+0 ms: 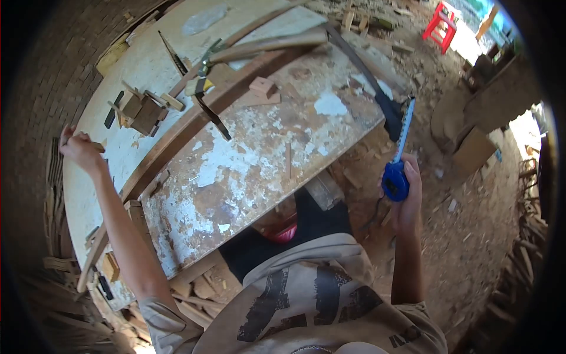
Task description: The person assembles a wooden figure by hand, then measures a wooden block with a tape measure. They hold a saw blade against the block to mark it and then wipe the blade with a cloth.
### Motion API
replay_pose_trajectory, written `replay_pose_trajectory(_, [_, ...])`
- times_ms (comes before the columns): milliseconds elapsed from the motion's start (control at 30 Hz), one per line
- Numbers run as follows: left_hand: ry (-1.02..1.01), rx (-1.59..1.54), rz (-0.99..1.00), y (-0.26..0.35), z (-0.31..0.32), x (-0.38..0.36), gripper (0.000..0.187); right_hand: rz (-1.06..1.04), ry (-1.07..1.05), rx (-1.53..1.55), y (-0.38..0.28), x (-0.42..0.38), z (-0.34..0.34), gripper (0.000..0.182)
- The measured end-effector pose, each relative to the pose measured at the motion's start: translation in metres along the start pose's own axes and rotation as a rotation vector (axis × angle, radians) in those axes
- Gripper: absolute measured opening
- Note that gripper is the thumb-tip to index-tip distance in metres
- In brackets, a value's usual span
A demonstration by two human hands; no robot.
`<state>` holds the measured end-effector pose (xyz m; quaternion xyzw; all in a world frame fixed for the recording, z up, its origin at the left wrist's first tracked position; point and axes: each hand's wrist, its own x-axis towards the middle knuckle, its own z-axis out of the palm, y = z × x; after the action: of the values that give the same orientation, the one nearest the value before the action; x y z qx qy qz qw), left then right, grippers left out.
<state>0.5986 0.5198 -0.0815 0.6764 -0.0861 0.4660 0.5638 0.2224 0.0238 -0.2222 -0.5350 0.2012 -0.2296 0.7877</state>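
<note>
In my right hand (pixel 408 203), closed around its case, is a blue tape measure (pixel 395 180). Its blade is pulled out a short way and points upward, past the right end of the workbench (pixel 265 171). My left hand (pixel 81 152) is raised over the far left side of the bench, its fingers curled around what looks like a small piece of wood (pixel 96 146). A long curved wooden beam (pixel 156 162) lies across the bench between my hands. Several small wooden blocks (pixel 141 115) stand together to the right of my left hand.
A hammer (pixel 207 59), a handsaw (pixel 368 79) and a notched pinkish block (pixel 263 87) lie on the bench. Wood scraps litter the ground to the right. A red stool (pixel 440 28) stands at the back right. A brick surface (pixel 53 76) is at the left.
</note>
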Motion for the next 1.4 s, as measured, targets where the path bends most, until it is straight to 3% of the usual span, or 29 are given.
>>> replay_pose_trajectory(167, [-0.377, -0.224, -0.038, 0.065, 0.036, -0.012, 0.02, 0.04, -0.02, -0.017, 0.021, 0.006, 0.01, 0.027])
replay_pose_trajectory(200, [-0.279, -0.295, -0.093, 0.103, 0.071, -0.052, 0.04, 0.045, -0.039, -0.028, 0.023, 0.006, 0.013, 0.027])
replay_pose_trajectory(300, [-0.558, -0.468, -0.384, 0.123, 0.112, -0.114, 0.039, 0.046, -0.106, -0.045, 0.024, 0.002, 0.026, 0.026])
replay_pose_trajectory(333, [-0.595, -0.353, -0.323, 0.134, 0.128, -0.151, 0.036, 0.038, -0.124, -0.056, 0.022, 0.0, 0.029, 0.026])
replay_pose_trajectory(367, [-0.602, -0.38, -0.401, 0.154, 0.145, -0.189, 0.039, 0.027, -0.14, -0.07, 0.02, -0.002, 0.031, 0.026])
replay_pose_trajectory(400, [-0.774, -0.351, -0.406, 0.173, 0.153, -0.217, 0.05, 0.018, -0.154, -0.088, 0.019, -0.003, 0.033, 0.025])
replay_pose_trajectory(433, [-0.916, -0.452, -0.506, 0.179, 0.162, -0.241, 0.054, 0.0, -0.153, -0.069, 0.019, -0.004, 0.036, 0.025])
replay_pose_trajectory(533, [-1.092, -0.701, -0.874, 0.201, 0.173, -0.29, 0.054, 0.001, -0.138, -0.061, 0.013, -0.006, 0.036, 0.025])
replay_pose_trajectory(600, [-1.151, -0.76, -0.95, 0.208, 0.177, -0.306, 0.054, -0.005, -0.117, -0.107, 0.01, -0.006, 0.035, 0.026])
replay_pose_trajectory(700, [-1.196, -0.693, -0.921, 0.209, 0.182, -0.316, 0.051, -0.003, -0.086, -0.152, 0.007, -0.004, 0.035, 0.025])
replay_pose_trajectory(933, [-1.263, -0.84, -1.062, 0.213, 0.179, -0.311, 0.049, -0.025, -0.075, -0.198, 0.009, 0.001, 0.044, 0.024])
replay_pose_trajectory(1400, [-1.092, -0.795, -1.099, 0.187, 0.189, -0.327, 0.042, -0.079, -0.017, -0.41, 0.024, 0.009, 0.057, 0.03])
